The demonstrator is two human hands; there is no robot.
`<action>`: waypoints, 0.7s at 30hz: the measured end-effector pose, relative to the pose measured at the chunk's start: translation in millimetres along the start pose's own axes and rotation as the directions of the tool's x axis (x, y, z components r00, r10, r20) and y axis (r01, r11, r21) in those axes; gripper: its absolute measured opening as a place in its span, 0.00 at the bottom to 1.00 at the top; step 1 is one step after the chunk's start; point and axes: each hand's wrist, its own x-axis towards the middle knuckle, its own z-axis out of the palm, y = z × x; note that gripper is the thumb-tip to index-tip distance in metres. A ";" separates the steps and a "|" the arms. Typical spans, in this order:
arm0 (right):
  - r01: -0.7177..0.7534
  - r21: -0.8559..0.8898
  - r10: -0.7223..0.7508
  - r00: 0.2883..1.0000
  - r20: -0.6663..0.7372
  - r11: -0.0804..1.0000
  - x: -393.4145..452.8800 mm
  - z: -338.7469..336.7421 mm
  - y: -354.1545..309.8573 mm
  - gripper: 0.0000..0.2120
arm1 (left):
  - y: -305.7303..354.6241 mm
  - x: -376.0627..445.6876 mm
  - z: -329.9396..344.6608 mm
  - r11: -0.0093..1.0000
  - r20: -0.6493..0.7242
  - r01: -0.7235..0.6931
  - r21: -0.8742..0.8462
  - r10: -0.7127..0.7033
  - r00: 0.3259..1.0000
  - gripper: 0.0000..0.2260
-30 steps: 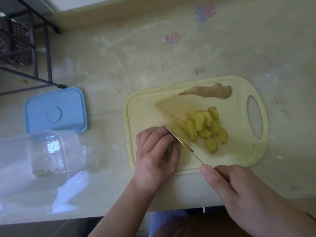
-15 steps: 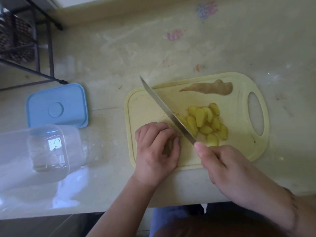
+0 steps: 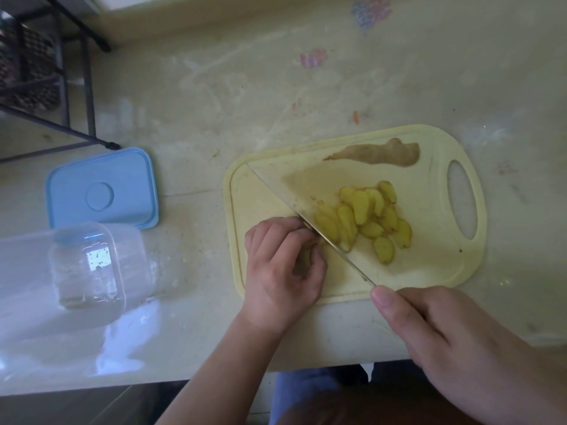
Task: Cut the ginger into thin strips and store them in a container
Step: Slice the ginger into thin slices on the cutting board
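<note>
On the pale yellow cutting board (image 3: 429,271) lies a heap of several yellow ginger slices (image 3: 365,219). A strip of brown ginger peel (image 3: 377,153) rests along the board's far edge. My left hand (image 3: 282,268) curls over a small ginger piece (image 3: 306,256), mostly hidden under the fingers. My right hand (image 3: 454,342) grips the knife handle, forefinger along the spine. The knife (image 3: 306,219) blade lies low on the board, right beside my left fingertips. A clear plastic container (image 3: 79,265) lies on its side at the left, with its blue lid (image 3: 101,188) just beyond it.
The stained light counter (image 3: 245,87) has colour marks at the back. A dark metal rack (image 3: 40,75) with baskets stands at the far left. The counter's front edge runs below the board, close to my arms.
Half a second ago the knife was raised with its tip up over the board; now the blade is down again beside my left fingers. My right hand has drawn back toward me.
</note>
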 end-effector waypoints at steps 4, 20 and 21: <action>0.000 -0.019 0.000 1.000 -0.008 1.000 -0.1 -0.3 -2.6 0.42 | 0.1 1.3 -0.6 1.000 -0.004 -0.008 -0.005 0.008 1.000 0.06; 0.033 0.066 -0.032 0.999 -0.015 0.997 32.5 4.8 -12.3 0.39 | 1.5 1.7 -1.7 1.000 0.022 0.030 -0.002 -0.030 0.999 0.02; 0.024 0.072 -0.023 1.000 -0.007 0.997 27.7 4.7 -12.9 0.38 | 1.5 1.7 -1.5 0.999 0.020 0.033 -0.003 -0.033 0.999 0.02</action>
